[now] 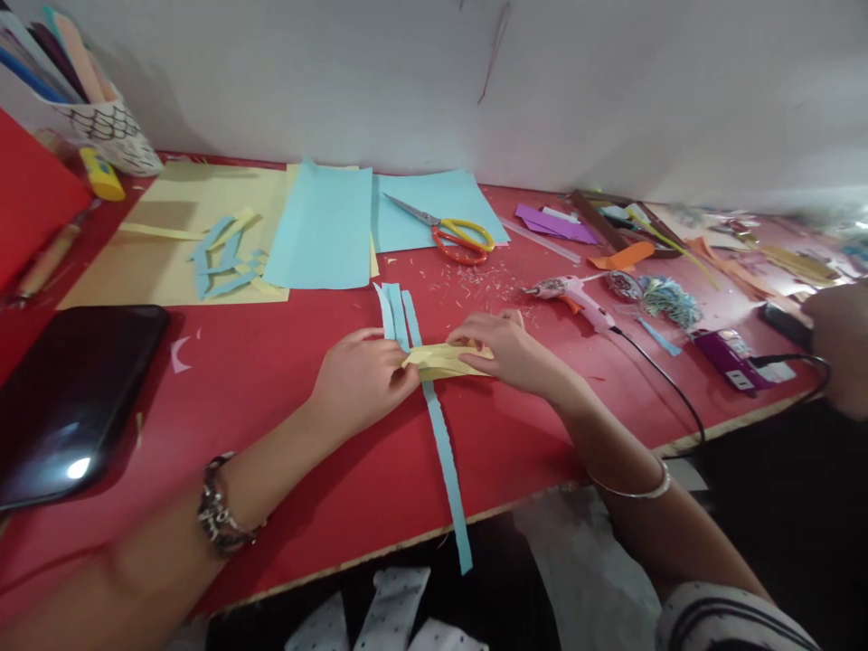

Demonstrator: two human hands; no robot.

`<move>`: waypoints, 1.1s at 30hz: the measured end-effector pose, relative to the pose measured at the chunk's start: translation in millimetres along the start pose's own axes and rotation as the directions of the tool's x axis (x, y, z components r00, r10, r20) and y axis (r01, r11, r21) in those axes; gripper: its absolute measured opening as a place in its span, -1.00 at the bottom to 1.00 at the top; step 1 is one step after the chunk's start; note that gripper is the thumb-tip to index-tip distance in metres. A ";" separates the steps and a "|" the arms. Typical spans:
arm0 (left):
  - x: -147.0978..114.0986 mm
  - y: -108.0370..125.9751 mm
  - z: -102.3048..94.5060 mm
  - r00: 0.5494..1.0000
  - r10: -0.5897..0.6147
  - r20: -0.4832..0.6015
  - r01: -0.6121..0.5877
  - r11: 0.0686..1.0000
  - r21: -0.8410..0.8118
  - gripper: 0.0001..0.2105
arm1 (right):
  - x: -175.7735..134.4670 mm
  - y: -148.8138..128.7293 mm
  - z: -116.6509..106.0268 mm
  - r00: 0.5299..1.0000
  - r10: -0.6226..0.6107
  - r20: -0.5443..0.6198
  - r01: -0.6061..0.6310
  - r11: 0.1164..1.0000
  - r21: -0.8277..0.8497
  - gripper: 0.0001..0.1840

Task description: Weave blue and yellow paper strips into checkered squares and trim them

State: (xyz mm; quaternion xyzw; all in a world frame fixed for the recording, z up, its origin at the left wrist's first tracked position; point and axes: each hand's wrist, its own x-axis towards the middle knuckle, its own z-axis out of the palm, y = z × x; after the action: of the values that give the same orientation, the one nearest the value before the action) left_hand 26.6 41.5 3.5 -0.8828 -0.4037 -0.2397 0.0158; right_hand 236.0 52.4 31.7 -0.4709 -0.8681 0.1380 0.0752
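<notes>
Several yellow paper strips (440, 361) lie crosswise over light blue paper strips (444, 452) on the red table. My left hand (363, 380) pinches the left end of the yellow strips, thumb and fingers together. At their right end, my right hand (505, 348) has its fingers curled onto the strips, gripping them. One long blue strip passes beneath the yellow ones and hangs over the table's front edge. Shorter blue ends stick out behind my left hand. Parts of the crossing are hidden under my fingers.
Scissors (461, 237) rest partly on blue paper sheets (322, 226). A pink glue gun (575, 297) trails a black cord on the right. At left lie a dark phone-like device (81, 398) and woven strip pieces (227, 258). Another person's hand (841, 348) is at far right.
</notes>
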 end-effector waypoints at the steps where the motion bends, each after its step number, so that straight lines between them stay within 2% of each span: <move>1: -0.2 -0.3 0.1 1.000 0.000 -0.004 0.000 1.000 0.005 -0.63 | -0.3 -1.6 -0.7 1.000 0.005 0.007 -0.005 1.000 -0.014 -0.88; 7: -1.3 -3.9 0.3 1.000 0.007 -0.014 -0.008 0.999 -0.042 -0.59 | 0.3 -9.5 -4.4 0.997 0.027 0.067 -0.026 0.999 -0.019 -0.85; 11: -1.5 -5.1 -0.1 0.999 0.033 -0.028 -0.035 0.998 -0.049 -0.60 | 1.6 -10.5 -1.7 0.997 0.051 0.057 -0.045 0.993 -0.114 -0.75; 20: -2.5 -4.4 -0.8 1.000 0.020 -0.006 -0.020 0.999 -0.039 -0.63 | 15.5 -12.6 -15.3 0.989 -0.126 -0.082 0.097 0.952 -0.290 -0.70; 24: -2.9 -4.7 0.6 0.999 0.014 -0.029 -0.015 0.999 -0.049 -0.63 | 29.0 -19.0 -17.1 0.957 -0.271 -0.106 0.259 0.959 -0.119 -0.73; 28: -1.8 -3.9 -0.6 0.998 -0.006 -0.063 0.002 0.997 -0.071 -0.63 | 37.1 -28.2 -14.1 0.914 -0.386 -0.123 0.400 0.909 0.117 -0.78; 33: -1.0 -4.2 -2.8 0.994 -0.101 0.044 0.107 0.984 -0.141 -0.68 | 38.0 -36.3 -13.2 0.921 -0.372 -0.114 0.389 0.879 0.275 -0.84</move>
State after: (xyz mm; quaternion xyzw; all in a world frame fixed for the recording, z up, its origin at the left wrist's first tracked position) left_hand 21.8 43.0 4.9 -0.8636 -0.4313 -0.2523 -0.0676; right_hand 189.8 67.7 55.5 -0.2788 -0.9110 0.2335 0.1945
